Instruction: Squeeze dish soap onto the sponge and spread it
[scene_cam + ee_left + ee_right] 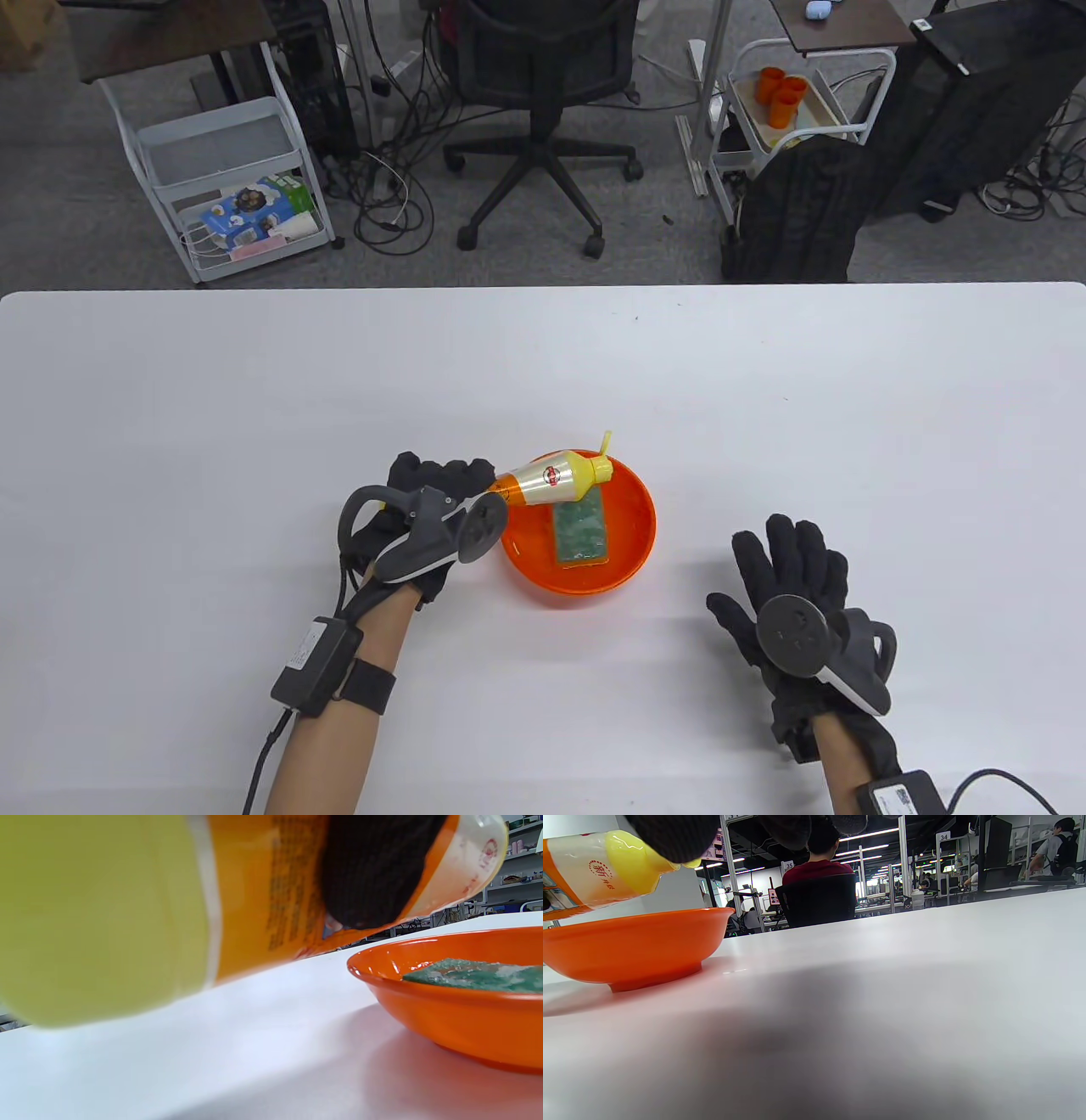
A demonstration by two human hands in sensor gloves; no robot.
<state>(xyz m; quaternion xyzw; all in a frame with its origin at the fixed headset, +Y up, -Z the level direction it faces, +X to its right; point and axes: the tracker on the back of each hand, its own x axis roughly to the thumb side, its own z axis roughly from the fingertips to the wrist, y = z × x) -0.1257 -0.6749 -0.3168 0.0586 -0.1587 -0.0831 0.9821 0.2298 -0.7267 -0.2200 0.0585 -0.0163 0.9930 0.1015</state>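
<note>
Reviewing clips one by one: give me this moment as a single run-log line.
left hand: holds dish soap bottle tipped over sponge | sponge: in orange bowl | right hand: open above table, holding nothing

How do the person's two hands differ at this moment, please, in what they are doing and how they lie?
The left hand grips the dish soap bottle, tilted with its cap end over the sponge in the orange bowl; the right hand holds nothing. The left hand's fingers curl round the bottle; the right hand's fingers are spread, palm down, low over the table to the right of the bowl. Both wear black gloves with a tracker on the back.
</note>
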